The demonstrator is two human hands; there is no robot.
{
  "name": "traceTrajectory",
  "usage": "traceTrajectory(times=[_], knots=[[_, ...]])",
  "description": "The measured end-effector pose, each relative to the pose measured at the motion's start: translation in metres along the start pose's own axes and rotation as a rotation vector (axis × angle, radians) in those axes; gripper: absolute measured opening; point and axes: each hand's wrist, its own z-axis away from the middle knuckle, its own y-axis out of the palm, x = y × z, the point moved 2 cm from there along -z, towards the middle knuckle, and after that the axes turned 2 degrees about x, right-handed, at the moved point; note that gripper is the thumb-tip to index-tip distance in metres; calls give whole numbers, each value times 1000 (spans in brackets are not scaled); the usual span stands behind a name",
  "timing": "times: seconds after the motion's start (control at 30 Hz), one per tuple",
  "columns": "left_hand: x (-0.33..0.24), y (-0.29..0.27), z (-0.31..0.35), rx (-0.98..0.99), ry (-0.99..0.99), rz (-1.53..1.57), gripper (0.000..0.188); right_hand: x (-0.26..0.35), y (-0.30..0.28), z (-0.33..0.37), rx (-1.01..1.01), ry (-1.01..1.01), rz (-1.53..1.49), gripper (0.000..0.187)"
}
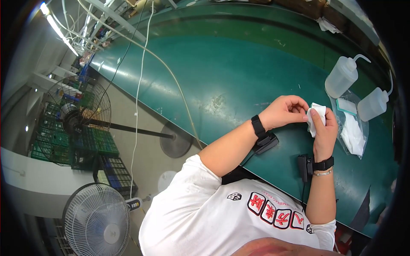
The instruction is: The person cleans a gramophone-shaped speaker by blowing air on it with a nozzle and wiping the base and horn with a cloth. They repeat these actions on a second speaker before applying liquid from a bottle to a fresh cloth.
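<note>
Over the green tabletop, my right hand (pixel 325 128) grips a small folded white cloth (pixel 316 112) between thumb and fingers. My left hand (pixel 287 112) meets it from the other side, fingers curled and the thumb and fingertips pinched at the cloth's left edge. Whether anything is wrapped inside the cloth is hidden. Just right of my right hand lies a clear plastic bag (pixel 362 144) with white cloths (pixel 352 133) and a teal-edged pad (pixel 347 106). Black straps with small dark boxes circle both my wrists.
Two translucent squeeze bottles, one (pixel 341 77) farther and one (pixel 373 104) nearer, stand to the right with bent spouts. Cables (pixel 168 70) hang across the left of the green table (pixel 205 77). On the floor side are a cage fan (pixel 74 115), a white fan (pixel 102 222) and green crates (pixel 100 141).
</note>
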Motion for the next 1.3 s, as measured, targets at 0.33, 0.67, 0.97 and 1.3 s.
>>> traceTrajectory(times=[0.33,0.67,0.97,1.3], knots=[[2,-6,-1,-117,-1,-54,12,2,9,3,153,-12,28,23],[4,-7,-2,-105,17,-97,14,-3,5,2,151,1,-8,26],[6,-7,-3,-105,10,-128,13,-7,3,1,143,31,-12,24],[6,-8,-3,-100,-10,-114,14,-4,4,1,145,64,-11,23]])
